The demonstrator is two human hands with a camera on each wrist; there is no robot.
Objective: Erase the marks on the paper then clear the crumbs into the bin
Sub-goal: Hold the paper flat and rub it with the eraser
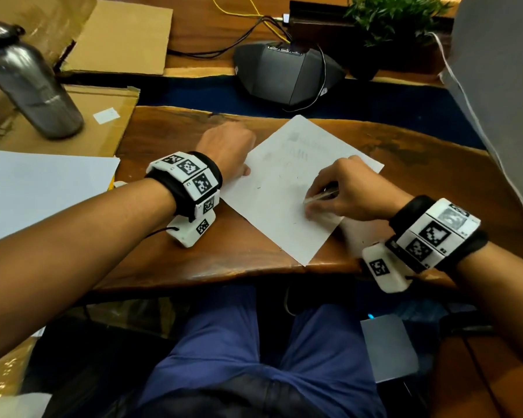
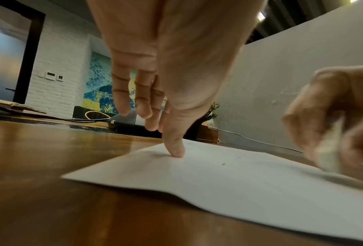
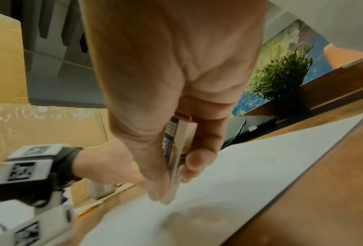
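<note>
A white paper (image 1: 284,188) lies slanted on the wooden table (image 1: 169,260). Faint grey marks (image 1: 302,146) show near its far corner, and small dark crumbs (image 1: 258,187) lie on it. My left hand (image 1: 230,146) rests at the paper's left edge. Its thumb (image 2: 174,149) presses the paper (image 2: 218,179) down, and the other fingers hang loosely above the table. My right hand (image 1: 311,205) pinches a white eraser (image 1: 320,197) with its tip on the paper's near half. In the right wrist view the eraser (image 3: 176,149), in a printed sleeve, sits between thumb and fingers.
A metal bottle (image 1: 34,82) stands on cardboard (image 1: 82,122) at the far left, with white sheets (image 1: 43,182) nearer. A dark conference phone (image 1: 284,73) with cables and a plant (image 1: 396,16) sit behind the paper. A grey panel (image 1: 501,86) bounds the right side.
</note>
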